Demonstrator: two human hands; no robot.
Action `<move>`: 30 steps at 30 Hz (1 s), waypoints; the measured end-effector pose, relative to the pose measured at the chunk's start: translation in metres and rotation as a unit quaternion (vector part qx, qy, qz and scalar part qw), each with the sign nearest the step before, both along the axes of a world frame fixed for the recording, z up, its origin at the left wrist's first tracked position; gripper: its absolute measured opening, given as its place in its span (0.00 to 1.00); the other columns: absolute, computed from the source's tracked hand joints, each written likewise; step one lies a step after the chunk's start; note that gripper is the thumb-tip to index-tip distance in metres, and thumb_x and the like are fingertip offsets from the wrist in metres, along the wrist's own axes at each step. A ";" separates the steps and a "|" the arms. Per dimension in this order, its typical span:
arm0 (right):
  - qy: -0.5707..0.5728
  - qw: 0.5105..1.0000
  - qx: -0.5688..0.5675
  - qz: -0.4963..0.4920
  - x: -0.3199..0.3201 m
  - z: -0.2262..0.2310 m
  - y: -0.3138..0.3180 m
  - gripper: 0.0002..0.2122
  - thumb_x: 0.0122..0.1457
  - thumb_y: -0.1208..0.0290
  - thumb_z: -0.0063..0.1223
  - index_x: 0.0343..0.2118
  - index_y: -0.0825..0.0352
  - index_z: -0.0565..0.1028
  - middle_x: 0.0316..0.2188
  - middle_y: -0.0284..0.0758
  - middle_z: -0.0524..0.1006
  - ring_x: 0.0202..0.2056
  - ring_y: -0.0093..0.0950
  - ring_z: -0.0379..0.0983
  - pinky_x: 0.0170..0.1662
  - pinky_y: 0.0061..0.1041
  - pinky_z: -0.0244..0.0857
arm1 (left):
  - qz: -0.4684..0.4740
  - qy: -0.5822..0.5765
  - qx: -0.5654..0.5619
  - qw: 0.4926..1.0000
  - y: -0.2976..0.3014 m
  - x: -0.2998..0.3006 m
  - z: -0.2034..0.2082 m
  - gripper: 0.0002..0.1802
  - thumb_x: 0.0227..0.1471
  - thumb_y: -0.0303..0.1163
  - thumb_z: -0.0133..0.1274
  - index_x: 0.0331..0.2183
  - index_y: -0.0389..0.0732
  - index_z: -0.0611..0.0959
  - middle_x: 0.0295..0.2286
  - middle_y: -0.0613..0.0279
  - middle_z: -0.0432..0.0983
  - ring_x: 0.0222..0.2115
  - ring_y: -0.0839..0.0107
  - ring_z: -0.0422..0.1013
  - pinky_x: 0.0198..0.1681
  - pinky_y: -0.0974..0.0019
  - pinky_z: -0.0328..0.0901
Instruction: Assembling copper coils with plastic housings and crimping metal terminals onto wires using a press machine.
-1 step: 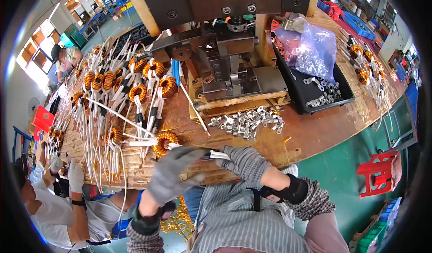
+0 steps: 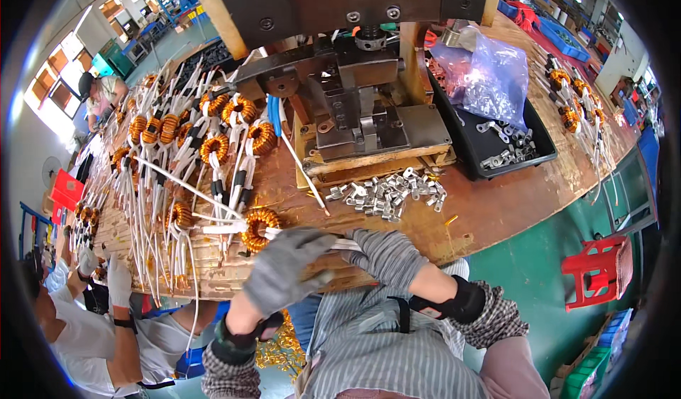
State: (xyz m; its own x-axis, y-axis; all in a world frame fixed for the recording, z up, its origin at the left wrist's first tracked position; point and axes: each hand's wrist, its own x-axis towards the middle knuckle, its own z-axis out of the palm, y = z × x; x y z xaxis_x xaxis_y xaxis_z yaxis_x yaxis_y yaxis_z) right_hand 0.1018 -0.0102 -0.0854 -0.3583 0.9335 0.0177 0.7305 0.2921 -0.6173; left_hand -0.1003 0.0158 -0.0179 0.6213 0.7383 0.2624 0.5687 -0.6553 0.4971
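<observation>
Copper-wound coil (image 2: 250, 231) on worn worktop (image 2: 496, 211), in front and left of press (image 2: 358, 126); white leads (image 2: 345, 244) held in right hand (image 2: 389, 257), left hand (image 2: 285, 271) over them, grip unclear; loose terminals (image 2: 389, 195) before press; red stool (image 2: 594, 275) on green floor (image 2: 514, 275), right of press.

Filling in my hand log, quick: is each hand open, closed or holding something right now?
Left hand: over the copper-wound toroid's white leads; whether it grips them cannot be told.
Right hand: closed, holding the white leads.

Glossy copper coil (image 2: 250, 236), matt knitted gloves (image 2: 285, 268)
</observation>
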 end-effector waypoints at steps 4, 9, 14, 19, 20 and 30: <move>-0.042 0.996 0.082 -0.012 0.004 0.002 -0.013 0.13 0.55 0.61 0.46 0.32 0.68 0.69 0.23 0.42 0.73 0.27 0.40 0.71 0.30 0.35 0.65 | -0.144 0.072 -0.034 0.986 0.034 0.015 -0.034 0.14 0.43 0.36 0.56 0.35 0.43 0.80 0.34 0.59 0.72 0.35 0.58 0.69 0.39 0.63 0.64; -0.184 0.978 0.095 0.021 0.050 0.017 -0.015 0.12 0.54 0.61 0.46 0.29 0.67 0.70 0.23 0.40 0.72 0.27 0.36 0.71 0.28 0.32 0.65 | -0.153 0.018 -0.106 0.982 0.042 0.019 -0.041 0.12 0.45 0.35 0.54 0.34 0.44 0.79 0.32 0.61 0.72 0.34 0.60 0.68 0.40 0.61 0.63; -0.101 0.981 0.163 -0.003 0.069 0.029 0.031 0.10 0.52 0.61 0.48 0.27 0.64 0.72 0.24 0.38 0.71 0.28 0.35 0.70 0.31 0.32 0.66 | -0.160 0.146 0.021 0.976 0.029 0.038 -0.037 0.13 0.46 0.38 0.51 0.37 0.47 0.79 0.32 0.60 0.72 0.34 0.62 0.68 0.40 0.62 0.62; -0.294 0.941 0.156 0.069 0.034 0.011 0.061 0.09 0.47 0.66 0.49 0.29 0.64 0.74 0.27 0.38 0.72 0.31 0.35 0.72 0.33 0.33 0.67 | -0.195 0.170 0.012 0.966 0.024 0.058 -0.056 0.13 0.46 0.38 0.51 0.36 0.45 0.77 0.31 0.60 0.72 0.34 0.61 0.67 0.40 0.61 0.61; -0.292 0.937 0.176 0.069 0.029 0.014 0.062 0.08 0.47 0.68 0.49 0.29 0.65 0.74 0.28 0.38 0.72 0.31 0.35 0.72 0.33 0.33 0.67 | -0.191 0.142 0.004 0.971 0.024 0.060 -0.060 0.13 0.46 0.36 0.51 0.36 0.44 0.77 0.31 0.59 0.72 0.34 0.61 0.67 0.40 0.61 0.62; -0.313 0.924 0.208 0.075 0.038 0.017 0.054 0.08 0.45 0.71 0.49 0.29 0.66 0.74 0.28 0.39 0.73 0.32 0.34 0.72 0.33 0.32 0.68 | -0.189 0.039 -0.026 0.981 0.023 0.057 -0.046 0.12 0.49 0.36 0.48 0.37 0.42 0.78 0.29 0.56 0.70 0.30 0.58 0.69 0.33 0.60 0.63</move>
State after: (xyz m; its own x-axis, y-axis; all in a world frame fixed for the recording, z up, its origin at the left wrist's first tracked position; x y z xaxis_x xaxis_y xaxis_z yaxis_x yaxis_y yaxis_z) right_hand 0.1402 0.0443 -0.0681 -0.5443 0.8316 0.1103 0.8386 0.5355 0.1004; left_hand -0.0434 0.0388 -0.0636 0.8700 0.4622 0.1717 0.3273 -0.8019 0.4998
